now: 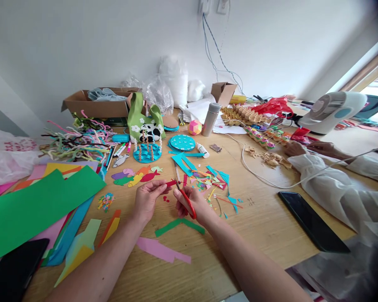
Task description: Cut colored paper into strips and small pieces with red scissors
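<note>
My left hand (148, 199) pinches a small strip of red paper (171, 183) between thumb and fingers. Red-handled scissors (188, 202) are in my right hand (191, 201), their blades at the strip's right end. Below the strip lie a few tiny red paper pieces (166, 199). Nearer me are a bent green paper strip (179, 222) and a pink paper piece (164, 250). Just beyond my hands, colourful paper fish (135, 178) lie in a cluster. A heap of paper scraps (208, 182) spreads to the right of the scissors.
Coloured paper sheets (44, 201) and a pile of confetti (106, 202) lie left. Blue discs (182, 143), a glue bottle (203, 151) and a grey flask (211, 119) stand farther back. Right, a phone (311, 220), a white cable (261, 180) and a co-worker's white sleeves (321, 193).
</note>
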`<state>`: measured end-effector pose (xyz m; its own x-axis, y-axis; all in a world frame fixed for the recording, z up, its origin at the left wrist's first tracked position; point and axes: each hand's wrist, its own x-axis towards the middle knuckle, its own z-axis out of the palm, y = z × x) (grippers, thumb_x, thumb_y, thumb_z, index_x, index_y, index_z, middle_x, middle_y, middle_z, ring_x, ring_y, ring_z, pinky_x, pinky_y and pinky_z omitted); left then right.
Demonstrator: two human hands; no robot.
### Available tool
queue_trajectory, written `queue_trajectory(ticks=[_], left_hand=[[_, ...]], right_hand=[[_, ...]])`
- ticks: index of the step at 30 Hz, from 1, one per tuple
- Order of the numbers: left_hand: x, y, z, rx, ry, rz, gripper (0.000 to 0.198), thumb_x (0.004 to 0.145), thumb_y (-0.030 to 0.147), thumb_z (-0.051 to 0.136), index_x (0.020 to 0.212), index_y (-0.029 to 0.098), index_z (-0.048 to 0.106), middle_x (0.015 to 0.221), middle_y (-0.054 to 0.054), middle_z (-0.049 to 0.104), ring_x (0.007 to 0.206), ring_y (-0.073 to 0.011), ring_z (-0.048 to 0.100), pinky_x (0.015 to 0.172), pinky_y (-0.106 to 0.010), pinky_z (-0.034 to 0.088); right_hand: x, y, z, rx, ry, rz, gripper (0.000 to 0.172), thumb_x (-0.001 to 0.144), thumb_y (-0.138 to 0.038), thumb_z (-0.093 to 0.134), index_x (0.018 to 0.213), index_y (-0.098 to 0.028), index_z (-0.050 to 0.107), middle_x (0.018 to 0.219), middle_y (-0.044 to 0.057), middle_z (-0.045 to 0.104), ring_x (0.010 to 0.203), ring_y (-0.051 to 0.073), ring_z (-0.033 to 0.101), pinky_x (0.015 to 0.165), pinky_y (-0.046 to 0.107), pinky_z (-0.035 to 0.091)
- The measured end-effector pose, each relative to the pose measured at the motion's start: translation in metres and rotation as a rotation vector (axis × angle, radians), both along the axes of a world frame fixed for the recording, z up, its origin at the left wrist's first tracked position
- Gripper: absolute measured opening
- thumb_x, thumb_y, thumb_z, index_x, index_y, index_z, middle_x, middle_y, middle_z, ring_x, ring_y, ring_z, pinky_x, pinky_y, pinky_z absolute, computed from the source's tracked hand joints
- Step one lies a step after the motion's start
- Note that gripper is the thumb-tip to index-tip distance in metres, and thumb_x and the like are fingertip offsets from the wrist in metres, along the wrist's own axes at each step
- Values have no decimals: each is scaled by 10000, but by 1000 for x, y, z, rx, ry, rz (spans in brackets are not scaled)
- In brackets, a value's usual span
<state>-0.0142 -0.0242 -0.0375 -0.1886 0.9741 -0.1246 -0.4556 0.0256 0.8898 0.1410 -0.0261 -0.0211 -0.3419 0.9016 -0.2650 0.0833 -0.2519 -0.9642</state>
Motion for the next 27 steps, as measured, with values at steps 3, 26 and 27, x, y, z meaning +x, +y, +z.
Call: queue_trajectory(ticks=[3,26,27], left_hand=[[0,0,-1,1,-2,-5,306,518,231,870,771,118,738,684,-60,744,628,-163,697,691,-282,550],[-3,7,-13,85,40,-190,287,691,270,791,942,144,732,861,-77,761,810,-207,721,854,-363,534],[-2,6,-13,94,47,-208,293,701,271,785,962,150,731,894,-80,761,833,-207,719,861,-360,532]], right_hand=[[0,0,-1,11,-28,1,500,723,-643,666,675,-213,415,463,-39,567,349,107,533,315,185,372],[7,10,-6,42,-140,-65,492,689,-584,727,645,-227,391,376,-83,489,270,87,441,253,174,264],[8,11,-7,47,-142,-72,492,690,-583,727,644,-228,389,380,-83,489,272,88,441,254,176,264]])
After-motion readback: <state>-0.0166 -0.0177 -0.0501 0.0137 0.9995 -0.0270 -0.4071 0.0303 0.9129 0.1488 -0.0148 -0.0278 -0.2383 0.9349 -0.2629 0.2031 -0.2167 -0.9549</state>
